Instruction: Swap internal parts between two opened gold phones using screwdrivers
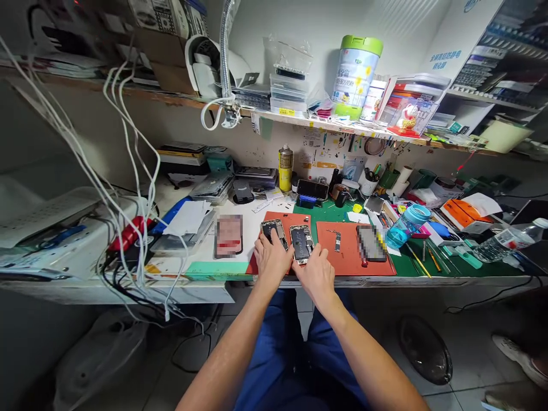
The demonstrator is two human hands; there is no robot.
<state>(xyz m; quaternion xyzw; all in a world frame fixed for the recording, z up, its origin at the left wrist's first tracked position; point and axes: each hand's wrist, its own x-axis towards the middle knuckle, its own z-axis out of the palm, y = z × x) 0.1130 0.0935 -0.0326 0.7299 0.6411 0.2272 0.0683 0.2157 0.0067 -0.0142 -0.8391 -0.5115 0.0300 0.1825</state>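
Note:
Two opened smartphones lie side by side before me, their insides exposed. My left hand [273, 260] covers the lower part of the left opened phone [279, 229], fingers closed around it and its thumb near the other phone. My right hand [317, 275] grips the lower edge of the right opened phone [301, 240], which shows a black battery and a metal frame. Under both is a reddish-brown mat [252, 265]. A small logic board [338, 242] lies on a second such mat [327, 267] to the right. The undersides of the phones are hidden.
A phone with a blurred screen [228, 236] lies left; another blurred device [371, 243] lies right. Beyond are a blue water cup [406, 225], tweezers and screwdrivers [434, 256], and a clear bottle [509, 242]. White cables [139, 228] hang at left. A yellow spray can [285, 168] stands behind.

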